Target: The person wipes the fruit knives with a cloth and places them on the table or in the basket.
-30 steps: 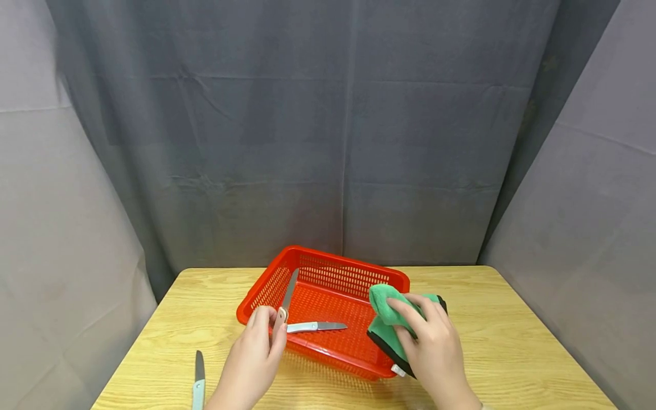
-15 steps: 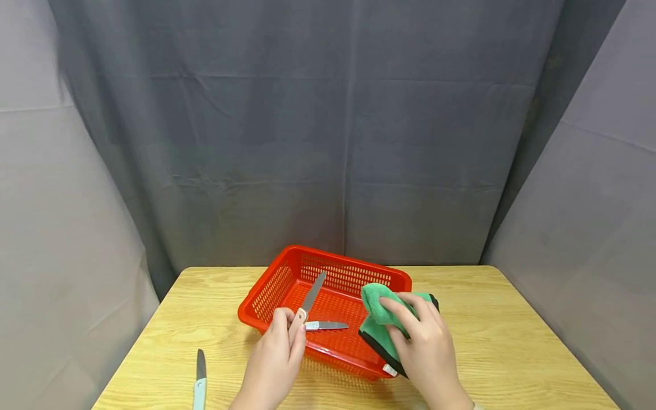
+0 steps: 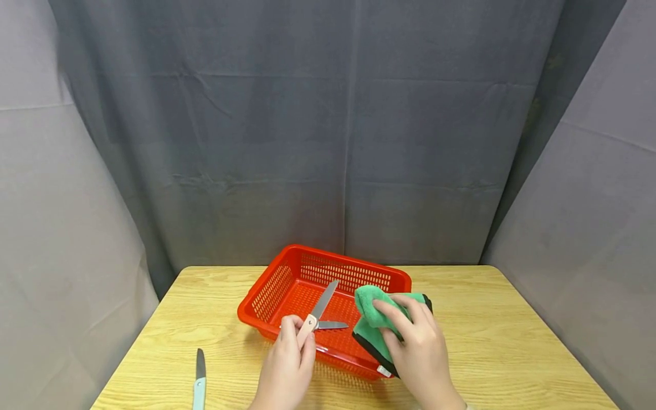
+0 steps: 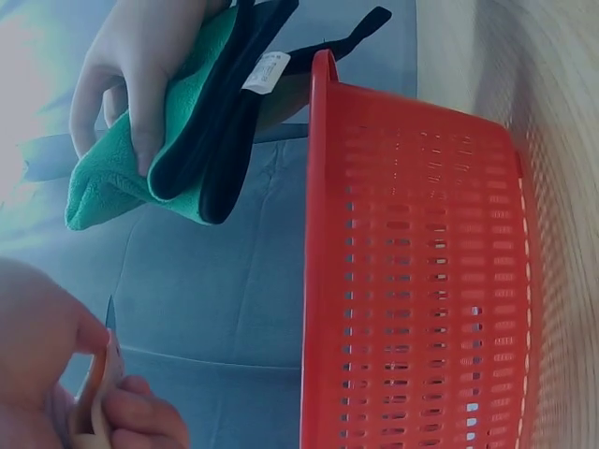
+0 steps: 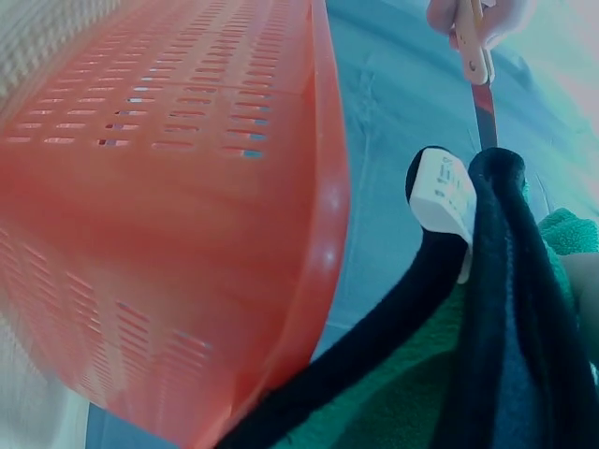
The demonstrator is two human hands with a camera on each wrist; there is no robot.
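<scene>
My left hand (image 3: 286,364) grips a folding knife (image 3: 310,324) by its pale pink handle, with the blade out and slanting up over the basket. The same knife (image 5: 474,51) shows at the top of the right wrist view, its blade tip overlapping the cloth's edge. In my right hand (image 3: 421,344) is a bunched green cloth (image 3: 370,313) with black trim and a white tag, held by the basket's right side. A second knife (image 3: 332,325) appears inside the red basket (image 3: 279,256), its handle mostly hidden behind the held knife and my left hand.
On the wooden table (image 3: 512,341), left of my left hand, lies a third knife (image 3: 200,376) with a light blue handle and its blade out. A grey curtain (image 3: 256,142) hangs behind the table, with pale cloth at both sides.
My left hand has moved right with the pink-handled knife, and its blade now tilts further right, nearer the cloth. My right hand has shifted a little left with the green cloth.
</scene>
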